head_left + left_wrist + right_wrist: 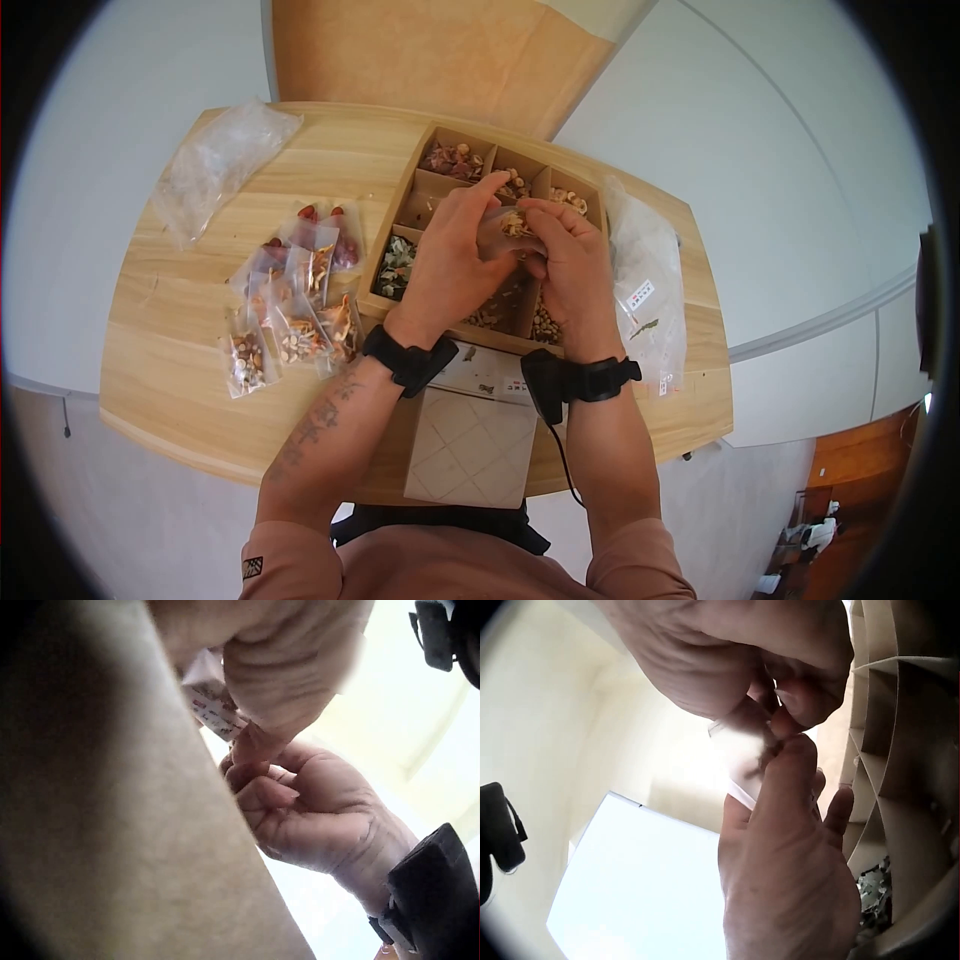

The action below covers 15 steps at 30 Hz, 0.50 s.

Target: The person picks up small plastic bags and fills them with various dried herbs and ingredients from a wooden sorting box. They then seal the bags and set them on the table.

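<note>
A person's two hands are meeting above the divided box (369,305) on the wooden tabletop (170,350). The left hand (455,250) is holding the left side of a small clear packet (492,236) between thumb and fingers, and the right hand (575,250) is pinching its right side, fingers closing narrowly on it. Dried yellowish-brown pieces (516,224) are showing in the packet, and the left wrist view is showing small print on its surface.

Beneath the hands, the box is holding reddish-brown pieces (453,161) in its far left compartment, pale rings (570,199) in its far right one, and green-and-white flakes (397,266) in a left one nearer the person. The hands are covering part of the other compartments.

Left of the box, several filled packets (300,330) are lying in an overlapping group; a crumpled clear bag (225,165) is resting beyond them. A larger plastic bag (645,300) with a printed label is lying just right of the box. A white sheet (470,445) with faint crossing lines is resting at the near edge.
</note>
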### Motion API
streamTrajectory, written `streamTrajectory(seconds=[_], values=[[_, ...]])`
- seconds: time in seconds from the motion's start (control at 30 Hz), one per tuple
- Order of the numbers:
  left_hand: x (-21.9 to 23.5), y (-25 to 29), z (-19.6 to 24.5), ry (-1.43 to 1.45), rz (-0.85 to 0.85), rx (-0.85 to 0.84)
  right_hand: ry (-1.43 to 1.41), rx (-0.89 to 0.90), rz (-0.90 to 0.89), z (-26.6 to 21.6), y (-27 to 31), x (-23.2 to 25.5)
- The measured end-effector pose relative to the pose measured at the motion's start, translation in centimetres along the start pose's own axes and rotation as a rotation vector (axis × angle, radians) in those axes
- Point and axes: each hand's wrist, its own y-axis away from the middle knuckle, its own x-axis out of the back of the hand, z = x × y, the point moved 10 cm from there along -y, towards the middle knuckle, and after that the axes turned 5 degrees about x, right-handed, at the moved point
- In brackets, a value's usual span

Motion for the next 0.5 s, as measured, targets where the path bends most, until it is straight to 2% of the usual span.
streamTrajectory(seconds=[0.1,0.27,0.33,0.47,0.5], values=[[-0.3,0.2,-0.4,-0.023,-0.036,0.039,0.113,0.018,0.01,-0.6,-0.1,-0.1],[-0.8,0.2,-0.3,0.005,-0.051,0.008,0.383,0.069,-0.003,-3.5,-0.2,-0.3],[-0.8,0.2,-0.3,0.027,-0.053,0.003,0.407,0.077,0.003,-4.0,-0.1,-0.5],[-0.8,0.3,-0.3,0.041,-0.074,0.016,0.483,0.105,-0.042,-3.4,-1.0,-0.4],[-0.8,0.2,-0.4,0.039,-0.079,0.02,0.59,0.132,-0.024,-3.8,-1.0,-0.2]])
